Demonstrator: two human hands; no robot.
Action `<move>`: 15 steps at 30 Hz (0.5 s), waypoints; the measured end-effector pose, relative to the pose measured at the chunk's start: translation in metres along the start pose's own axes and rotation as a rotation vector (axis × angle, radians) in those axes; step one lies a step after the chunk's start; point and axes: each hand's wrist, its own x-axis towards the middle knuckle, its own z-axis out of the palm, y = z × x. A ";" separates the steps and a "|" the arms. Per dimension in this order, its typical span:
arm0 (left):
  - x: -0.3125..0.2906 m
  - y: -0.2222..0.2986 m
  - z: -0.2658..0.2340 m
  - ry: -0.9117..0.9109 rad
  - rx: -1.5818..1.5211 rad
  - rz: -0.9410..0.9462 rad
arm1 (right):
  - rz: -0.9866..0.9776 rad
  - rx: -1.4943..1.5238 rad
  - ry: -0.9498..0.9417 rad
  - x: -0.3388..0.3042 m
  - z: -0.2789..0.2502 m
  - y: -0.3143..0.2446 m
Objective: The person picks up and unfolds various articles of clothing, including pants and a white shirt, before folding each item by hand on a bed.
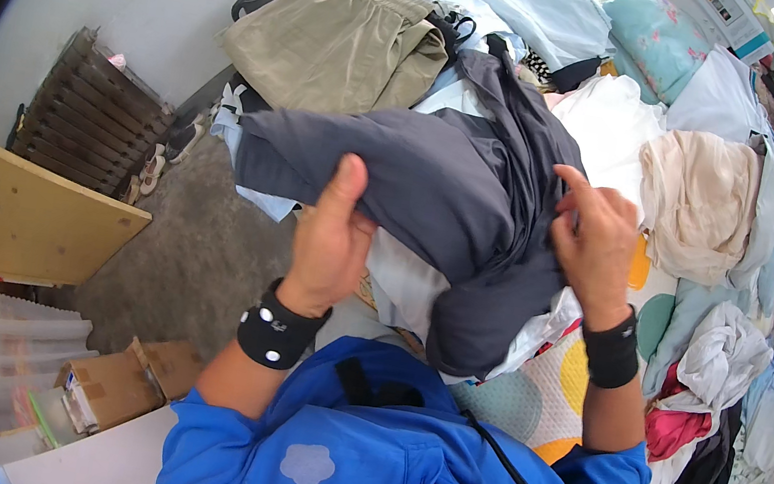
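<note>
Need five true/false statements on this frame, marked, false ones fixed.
1. The left hand holds a dark grey fabric garment. True.
2. Both wrists are bare. False: each wears a black fabric wristband.
3. An olive-green cloth garment with a gathered waistband lies beyond the dark grey one. True.
4. A crumpled beige cloth lies right of the right hand. True.
5. The right hand is on the olive-green garment. False: it is at the dark grey one.

Room over floor (pixel 214 245), left; dark garment (pixel 449 171) blocks middle, clothes heap (pixel 704 191) right.
</note>
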 end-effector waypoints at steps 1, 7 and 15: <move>0.001 0.006 -0.004 -0.033 0.011 0.009 | -0.017 -0.046 0.004 0.002 -0.007 0.004; 0.006 -0.001 0.004 -0.052 -0.071 -0.111 | -0.093 0.347 -0.057 -0.010 -0.001 -0.038; 0.010 0.023 0.008 -0.101 -0.115 -0.005 | -0.099 0.105 -0.171 -0.021 0.023 -0.009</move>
